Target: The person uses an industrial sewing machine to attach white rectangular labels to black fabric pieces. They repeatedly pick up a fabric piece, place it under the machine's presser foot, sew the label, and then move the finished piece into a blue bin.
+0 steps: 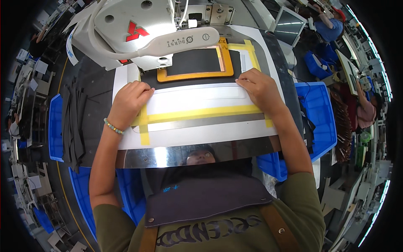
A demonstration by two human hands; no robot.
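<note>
My left hand (131, 100) is closed, its thumb and fingers pinched at the near left corner of a black sheet (195, 62), apparently fabric. At the near right corner my right hand (261, 89) pinches the same sheet. The sheet lies flat, and an orange rectangular frame (228, 63) rests on it, under the head of a white sewing machine (113, 35). Beneath my hands is a white template sheet (197, 95) edged with yellow tape (193, 115). The fingertips partly hide the sheet's corners.
A grey handle-shaped bar (180, 43) hangs across the machine head, close above the frame. Dark strips (73, 122) drape at the left. Blue bins (325, 122) stand on both sides, and a shiny metal edge (168, 156) borders the table near me. Other people work at far right.
</note>
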